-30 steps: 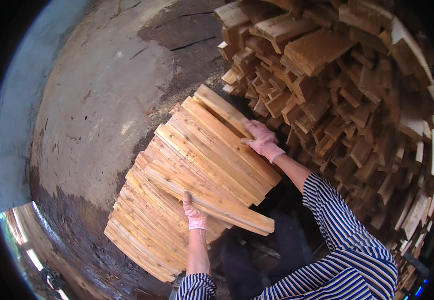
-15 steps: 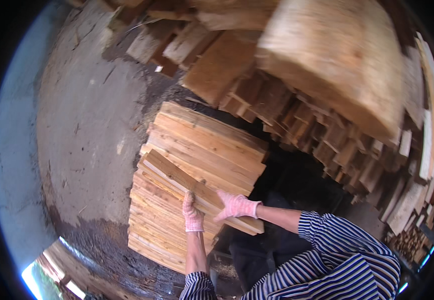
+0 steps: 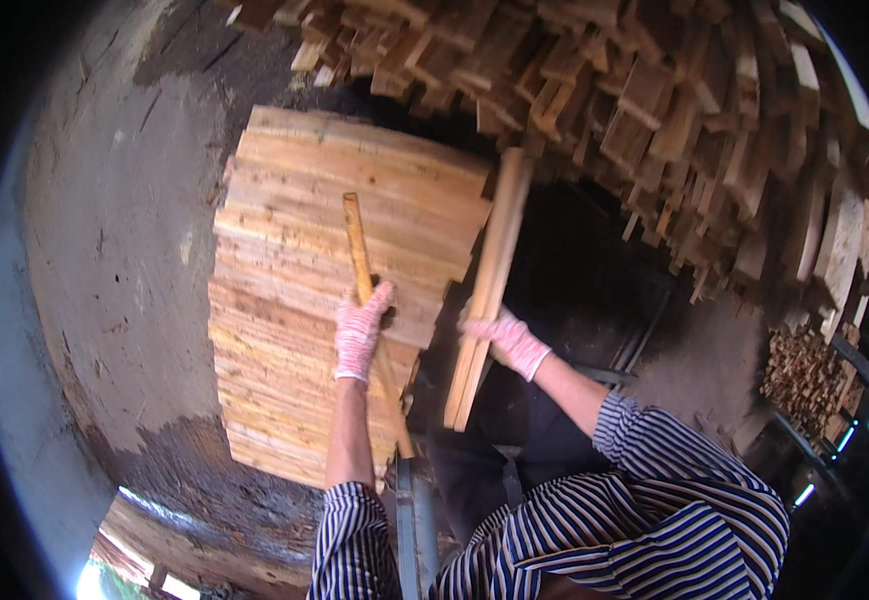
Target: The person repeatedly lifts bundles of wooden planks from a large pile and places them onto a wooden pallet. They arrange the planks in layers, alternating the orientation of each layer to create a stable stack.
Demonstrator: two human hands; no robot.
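Note:
My left hand [image 3: 360, 333], in a pink-and-white knit glove, grips a narrow wooden strip [image 3: 358, 245]. That strip slants over a broad stack of pale planks [image 3: 304, 250] laid side by side. To its right, my right hand [image 3: 509, 338], gloved the same way, is closed around wooden boards [image 3: 492, 270], seemingly two pressed together. These boards stand out steeply, past the right edge of the plank stack and apart from it. The fingers of my right hand are partly hidden behind the boards.
A large heap of cut wood pieces [image 3: 644, 90] rises at the far right, its ends jutting toward me. More small pieces lie piled [image 3: 804, 375] at the right. A grey-brown dirt floor [image 3: 124, 230] stretches left of the planks, beside a bluish wall [image 3: 4, 330].
Both hands were together on boards lying over the stack. Now they are apart: the right has swung boards off to the right, while the left holds a narrow strip. The view has shifted.

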